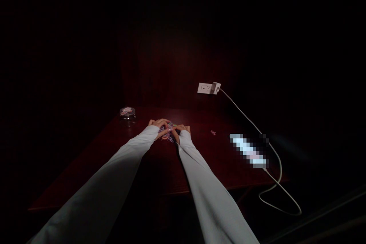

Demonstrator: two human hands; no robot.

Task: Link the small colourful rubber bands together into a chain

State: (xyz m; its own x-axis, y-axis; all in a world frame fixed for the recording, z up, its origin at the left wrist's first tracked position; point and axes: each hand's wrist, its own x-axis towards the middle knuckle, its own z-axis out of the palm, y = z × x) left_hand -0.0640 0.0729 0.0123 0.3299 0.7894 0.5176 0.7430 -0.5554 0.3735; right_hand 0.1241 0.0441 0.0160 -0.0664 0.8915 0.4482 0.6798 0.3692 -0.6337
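Leftmost on the dark red table (94, 160) stands a round clear container (127, 113), pink and white on top, well apart from the hands and seemingly set back to leave the middle free for them. Next, the left hand (158, 123) bends over one side of a colourful tangled pile (166, 136) of small curly pieces, lying on the tabletop between both hands. The right hand (183, 127) curves in from the other side, so together they probably keep the loose bits gathered; whether either pinches a piece I cannot tell (the fingers are small and dim). Farther right, a wall socket (203, 88) sits above a lone pink piece (213, 132), apart from the pile. A white plug (215, 87) feeds a cable (243, 111) to a glowing, pixelated device (248, 151), presumably laid there within the cable's reach.
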